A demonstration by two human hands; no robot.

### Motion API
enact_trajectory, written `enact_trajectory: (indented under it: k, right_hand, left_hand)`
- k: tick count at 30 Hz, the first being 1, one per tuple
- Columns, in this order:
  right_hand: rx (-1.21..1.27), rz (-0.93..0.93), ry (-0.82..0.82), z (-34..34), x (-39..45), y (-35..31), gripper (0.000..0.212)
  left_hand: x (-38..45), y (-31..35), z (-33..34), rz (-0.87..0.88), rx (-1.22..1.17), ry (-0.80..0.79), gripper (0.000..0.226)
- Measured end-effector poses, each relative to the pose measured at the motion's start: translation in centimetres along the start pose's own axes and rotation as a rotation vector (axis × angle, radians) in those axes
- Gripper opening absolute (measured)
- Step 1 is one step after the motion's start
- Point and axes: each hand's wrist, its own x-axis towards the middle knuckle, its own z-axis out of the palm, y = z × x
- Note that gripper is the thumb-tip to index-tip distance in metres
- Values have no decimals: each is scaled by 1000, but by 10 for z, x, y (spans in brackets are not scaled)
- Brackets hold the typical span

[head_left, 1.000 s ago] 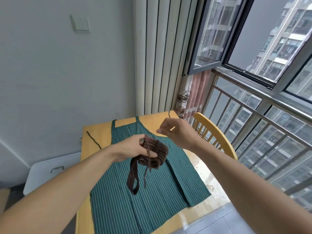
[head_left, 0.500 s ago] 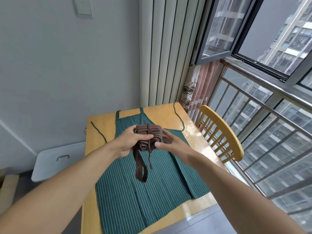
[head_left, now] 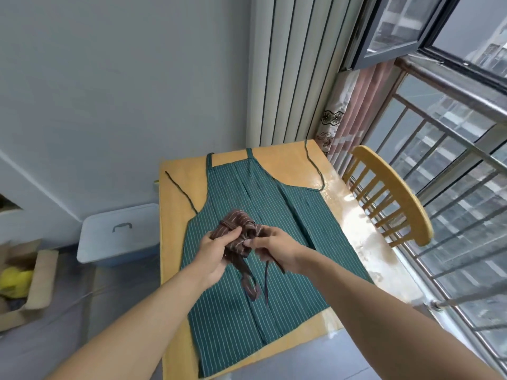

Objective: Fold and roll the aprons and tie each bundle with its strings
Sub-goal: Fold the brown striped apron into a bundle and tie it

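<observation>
A rolled brown striped apron bundle (head_left: 238,229) is held in the air above the table. My left hand (head_left: 216,252) grips its left side. On the right, my right hand (head_left: 277,249) pinches the bundle and its strings. A brown strap loop and thin strings (head_left: 253,281) hang down from it. Under the bundle a green striped apron (head_left: 277,272) lies spread flat on the wooden table (head_left: 175,215), with its thin ties (head_left: 181,192) trailing off to both sides.
A wooden chair (head_left: 395,196) stands at the table's right side, against a window railing (head_left: 452,215). On the floor to the left sit a pale blue lidded storage box (head_left: 118,234) and an open cardboard box (head_left: 27,281).
My right hand came down from above the bundle and closed on its right side. The view tilted downward, so the table, the floor and the boxes show more fully.
</observation>
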Motion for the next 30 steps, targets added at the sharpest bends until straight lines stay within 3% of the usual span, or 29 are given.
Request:
enact_trajectory:
  k: [5,9,12,15,17,20,23,26,30]
  right_hand:
    - [-116,40,125,15,32,23,19]
    - [-143,233,108,8,54,44,5]
    - [-302,397,48,-10,75,54,6]
    - [-472,491,36,-26,102,70,40]
    - [-556,502,61,-32,118,85,43]
    - [-669,459,106,-36,134,105,31]
    - [-662,428,147,-41,141,122,30]
    - [-668,369,192,-40,135,127,38]
    - [-819,274,322,-30,119,124,56]
  left_hand:
    - [27,-24,-33,-32,133,131,92]
    - [47,-46,-60,-89,506,187,85]
    - [66,-60,-70,-178,712,116,100]
    - [90,-75,-72,-273,952,109,127]
    - [105,-86,-72,-307,1108,98,134]
    - [113,-92,-72,-263,1244,112,104]
    - [126,-81,-78,57,1369,134,70]
    - [150,-64,-83,260,1429,-181,50]
    - [177,-56,-68,168,1441,-433,29]
